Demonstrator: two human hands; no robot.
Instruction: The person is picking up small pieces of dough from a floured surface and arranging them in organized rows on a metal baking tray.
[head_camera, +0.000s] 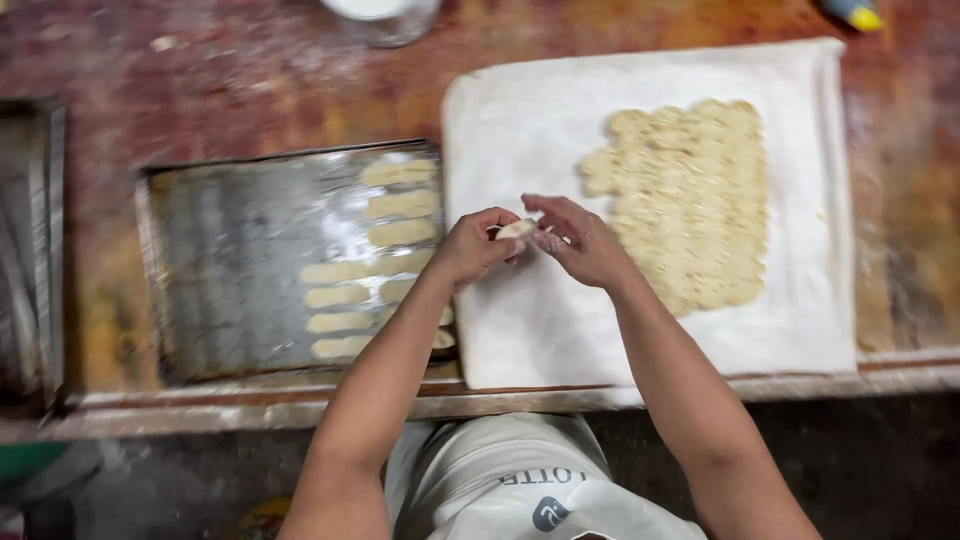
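Observation:
A small pale piece of dough (516, 229) is pinched between my left hand (472, 246) and my right hand (577, 238), just above the left part of a white floured cloth (520, 320). On the cloth's right half lies a slab of cut dough strips (690, 200). To the left sits a shiny metal baking tray (230, 260) with several shaped dough sticks (402, 204) laid in rows along its right side.
The worktable (250, 80) is reddish and dusted with flour, with a pale front edge (300, 405). A glass jar (380, 15) stands at the far edge, a yellow-tipped object (855, 13) at top right, and another dark tray (35, 250) at far left.

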